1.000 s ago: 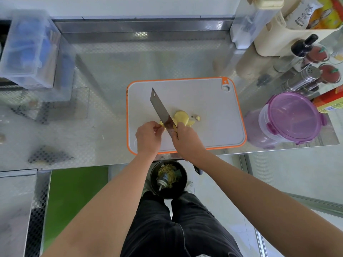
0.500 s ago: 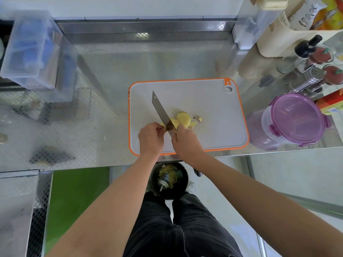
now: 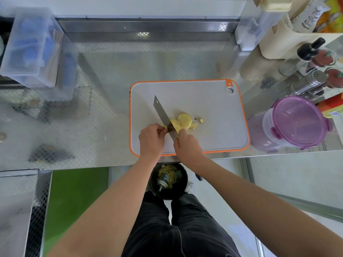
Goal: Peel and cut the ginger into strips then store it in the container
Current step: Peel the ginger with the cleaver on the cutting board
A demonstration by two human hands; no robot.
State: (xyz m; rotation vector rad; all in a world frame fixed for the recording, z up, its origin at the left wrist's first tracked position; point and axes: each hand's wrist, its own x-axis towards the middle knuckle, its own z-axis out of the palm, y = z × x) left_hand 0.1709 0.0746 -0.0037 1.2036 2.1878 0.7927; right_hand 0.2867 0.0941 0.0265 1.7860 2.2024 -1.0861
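My left grip (image 3: 151, 140) pinches the ginger (image 3: 182, 120) steady (off the edge) so my right grip (image 3: 187, 145), clasping the knife (image 3: 161, 113), slices.

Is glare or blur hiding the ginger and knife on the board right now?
Head view: ginger slices and knife read clearly on the matte cutting board; reflections sit on the steel counter behind; wide-angle lens bends the frame edges.

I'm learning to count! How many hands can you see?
2. The left hand pinches ginger left of the knife; the right hand grips the knife's handle.
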